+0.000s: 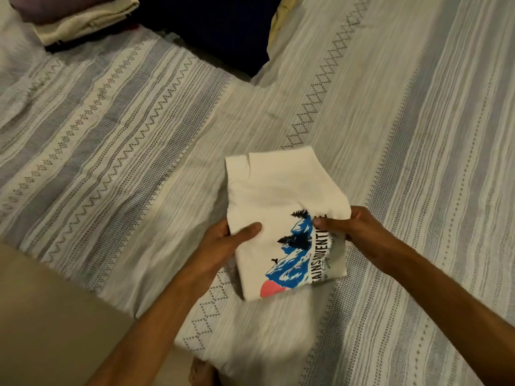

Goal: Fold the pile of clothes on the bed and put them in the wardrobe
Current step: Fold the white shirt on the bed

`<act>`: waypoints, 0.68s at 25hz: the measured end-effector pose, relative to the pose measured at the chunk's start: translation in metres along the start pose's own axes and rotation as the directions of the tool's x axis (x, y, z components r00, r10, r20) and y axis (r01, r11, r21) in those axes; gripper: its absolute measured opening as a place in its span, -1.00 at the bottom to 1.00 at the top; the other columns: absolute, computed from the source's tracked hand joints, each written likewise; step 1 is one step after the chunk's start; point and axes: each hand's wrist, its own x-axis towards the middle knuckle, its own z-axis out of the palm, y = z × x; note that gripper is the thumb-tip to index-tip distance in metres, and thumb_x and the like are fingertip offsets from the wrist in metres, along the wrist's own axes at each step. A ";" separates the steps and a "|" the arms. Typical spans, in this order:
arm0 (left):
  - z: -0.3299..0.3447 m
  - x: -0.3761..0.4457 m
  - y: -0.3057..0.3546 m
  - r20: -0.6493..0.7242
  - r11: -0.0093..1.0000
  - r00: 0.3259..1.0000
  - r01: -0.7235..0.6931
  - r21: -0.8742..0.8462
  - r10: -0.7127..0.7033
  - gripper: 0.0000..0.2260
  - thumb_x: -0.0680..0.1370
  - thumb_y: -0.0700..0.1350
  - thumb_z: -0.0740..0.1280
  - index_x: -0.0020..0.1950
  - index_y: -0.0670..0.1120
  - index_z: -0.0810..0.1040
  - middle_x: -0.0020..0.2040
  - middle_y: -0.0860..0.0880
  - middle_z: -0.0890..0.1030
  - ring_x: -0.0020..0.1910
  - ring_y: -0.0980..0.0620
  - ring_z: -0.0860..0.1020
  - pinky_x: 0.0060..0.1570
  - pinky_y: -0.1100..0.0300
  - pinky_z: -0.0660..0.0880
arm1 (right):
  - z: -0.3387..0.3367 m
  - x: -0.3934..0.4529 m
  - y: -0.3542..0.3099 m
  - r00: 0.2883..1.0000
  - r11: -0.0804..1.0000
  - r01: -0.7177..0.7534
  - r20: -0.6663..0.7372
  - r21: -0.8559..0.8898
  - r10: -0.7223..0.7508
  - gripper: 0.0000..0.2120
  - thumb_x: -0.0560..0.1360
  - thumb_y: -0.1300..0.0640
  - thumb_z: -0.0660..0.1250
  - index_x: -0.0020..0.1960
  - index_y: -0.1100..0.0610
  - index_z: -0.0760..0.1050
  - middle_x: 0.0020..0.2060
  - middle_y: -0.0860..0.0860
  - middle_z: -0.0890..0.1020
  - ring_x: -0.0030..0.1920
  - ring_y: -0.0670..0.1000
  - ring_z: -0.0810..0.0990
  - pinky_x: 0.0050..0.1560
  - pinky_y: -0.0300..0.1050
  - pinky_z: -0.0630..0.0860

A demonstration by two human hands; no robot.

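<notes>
Shirt (pixel 281 218): white, folded to a narrow packet, printed side up, mountain graphic and lettering at the near end. Held between the hands, over the bed (pixel 390 121), near end lifted; whether the far end rests on the bedspread cannot be told. Long axis runs away from the body, tilted slightly leftward at the far end.

Left hand (pixel 231 240): closed on the left edge of the packet, thumb on top, fingers underneath and out of sight. Forearm coming in from lower left.

Right hand (pixel 359 232): closed on the right edge, thumb pressed onto the print, fingers curled under. Forearm coming in from lower right.

Both hands level with each other, about midway along the packet, the graphic end nearer the body than the grip, the plain end beyond it. Neither hand nearer than the other; grip symmetrical.

Stack (pixel 83 20): folded cream and dark garments, far ahead and left of the left hand, well apart from the shirt.

Dark garment (pixel 211 29): unfolded, far ahead, roughly between the hands' lines.

Judged step: last fold done or nearly so; next likely a carry forward and left to the stack. Wardrobe not in view.
</notes>
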 end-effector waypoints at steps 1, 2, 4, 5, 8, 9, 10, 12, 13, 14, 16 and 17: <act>-0.001 -0.013 0.010 0.025 0.998 0.998 -0.056 0.007 0.056 -0.68 0.58 -0.13 0.47 0.35 -0.03 0.63 0.21 -0.01 0.73 0.23 0.02 0.68 0.22 0.14 0.59 | -0.004 -0.012 -0.007 0.998 0.998 0.064 0.008 0.019 -0.065 -0.68 0.41 0.27 0.55 0.16 0.26 0.69 0.05 0.18 0.76 0.12 0.19 0.74 0.18 0.06 0.66; -0.002 -0.026 0.019 0.047 0.994 0.993 -0.105 0.024 0.104 -0.67 0.59 -0.16 0.45 0.36 -0.04 0.63 0.22 -0.01 0.73 0.23 0.04 0.68 0.19 0.19 0.59 | -0.007 -0.023 -0.013 0.992 0.991 0.129 0.005 0.027 -0.129 -0.67 0.39 0.33 0.54 0.15 0.26 0.69 0.06 0.19 0.75 0.12 0.18 0.74 0.18 0.03 0.66; -0.003 -0.052 0.031 0.092 0.978 0.979 -0.192 0.088 0.184 -0.65 0.57 -0.18 0.46 0.36 -0.01 0.63 0.22 0.02 0.72 0.25 0.09 0.66 0.21 0.19 0.58 | -0.012 -0.050 -0.024 0.974 0.974 0.226 -0.006 0.032 -0.226 -0.64 0.34 0.36 0.52 0.13 0.19 0.72 0.06 0.16 0.76 0.11 0.11 0.74 0.11 -0.10 0.67; -0.003 -0.066 0.033 0.110 0.963 0.969 -0.234 0.135 0.220 -0.63 0.54 -0.15 0.49 0.34 0.03 0.64 0.23 0.06 0.72 0.27 0.11 0.65 0.25 0.19 0.56 | -0.015 -0.063 -0.026 0.967 0.967 0.254 -0.009 0.030 -0.254 -0.64 0.33 0.36 0.51 0.10 0.12 0.74 0.05 0.13 0.76 0.11 0.07 0.74 0.09 -0.15 0.66; -0.001 -0.102 0.006 0.172 0.829 0.926 -0.378 0.411 0.337 -0.58 0.48 0.04 0.55 0.32 0.30 0.63 0.38 0.25 0.59 0.40 0.25 0.50 0.35 0.27 0.43 | -0.024 -0.101 -0.008 0.974 0.973 0.223 0.057 -0.063 -0.219 -0.65 0.40 0.29 0.50 0.16 0.05 0.72 0.14 -0.01 0.75 0.22 -0.04 0.69 0.23 -0.14 0.54; -0.002 -0.108 -0.018 0.214 0.749 0.914 -0.406 0.524 0.345 -0.53 0.50 0.14 0.54 0.38 0.38 0.55 0.46 0.31 0.48 0.49 0.29 0.39 0.41 0.28 0.34 | -0.025 -0.112 0.008 0.981 0.978 0.176 0.107 -0.109 -0.164 -0.63 0.46 0.21 0.51 0.25 0.03 0.67 0.22 -0.09 0.71 0.27 -0.10 0.64 0.27 -0.14 0.47; -0.003 -0.113 -0.046 0.248 0.676 0.912 -0.409 0.613 0.327 -0.49 0.51 0.25 0.50 0.44 0.43 0.46 0.53 0.36 0.37 0.55 0.30 0.27 0.46 0.27 0.23 | -0.024 -0.122 0.031 0.987 0.983 0.105 0.134 -0.149 -0.085 -0.59 0.47 0.07 0.50 0.32 -0.02 0.62 0.26 -0.16 0.68 0.28 -0.16 0.61 0.25 -0.17 0.42; -0.003 -0.120 -0.116 0.216 0.612 0.941 -0.333 0.717 0.259 -0.47 0.45 0.47 0.40 0.41 0.48 0.46 0.53 0.43 0.29 0.55 0.29 0.21 0.46 0.35 0.10 | -0.014 -0.138 0.087 0.994 0.975 -0.064 0.075 -0.211 0.081 -0.53 0.41 -0.21 0.52 0.29 -0.12 0.62 0.25 -0.21 0.64 0.18 -0.27 0.61 0.13 -0.28 0.43; -0.002 -0.124 -0.147 0.151 0.644 0.966 -0.254 0.722 0.212 -0.49 0.39 0.55 0.38 0.29 0.43 0.58 0.48 0.44 0.33 0.50 0.26 0.30 0.42 0.42 0.15 | -0.007 -0.143 0.116 0.992 0.963 -0.120 0.011 -0.243 0.127 -0.52 0.37 -0.30 0.56 0.22 -0.12 0.67 0.21 -0.18 0.63 0.11 -0.30 0.62 0.06 -0.34 0.45; 0.000 -0.129 -0.176 0.070 0.715 0.985 -0.162 0.680 0.157 -0.47 0.33 0.58 0.39 0.16 0.34 0.67 0.42 0.42 0.40 0.42 0.23 0.44 0.34 0.47 0.26 | 0.000 -0.147 0.145 0.988 0.946 -0.152 -0.061 -0.285 0.140 -0.50 0.33 -0.36 0.57 0.13 -0.09 0.71 0.16 -0.12 0.64 0.05 -0.30 0.62 -0.02 -0.38 0.47; 0.003 -0.131 -0.218 -0.080 0.809 0.988 -0.062 0.585 0.133 -0.40 0.25 0.60 0.41 0.05 0.21 0.71 0.26 0.29 0.53 0.21 0.25 0.58 0.13 0.45 0.48 | 0.009 -0.148 0.196 0.978 0.924 -0.148 -0.189 -0.353 0.084 -0.37 0.23 -0.52 0.51 0.00 -0.02 0.74 0.04 0.00 0.63 -0.05 -0.22 0.62 -0.08 -0.38 0.49; 0.005 -0.128 -0.228 -0.141 0.816 0.979 -0.041 0.576 0.149 -0.43 0.25 0.60 0.42 0.00 0.21 0.71 0.18 0.25 0.55 0.16 0.26 0.59 0.07 0.37 0.55 | 0.013 -0.148 0.211 0.968 0.928 -0.141 -0.243 -0.346 0.056 -0.32 0.20 -0.56 0.47 -0.04 0.00 0.74 0.00 0.03 0.63 -0.08 -0.18 0.61 -0.08 -0.34 0.50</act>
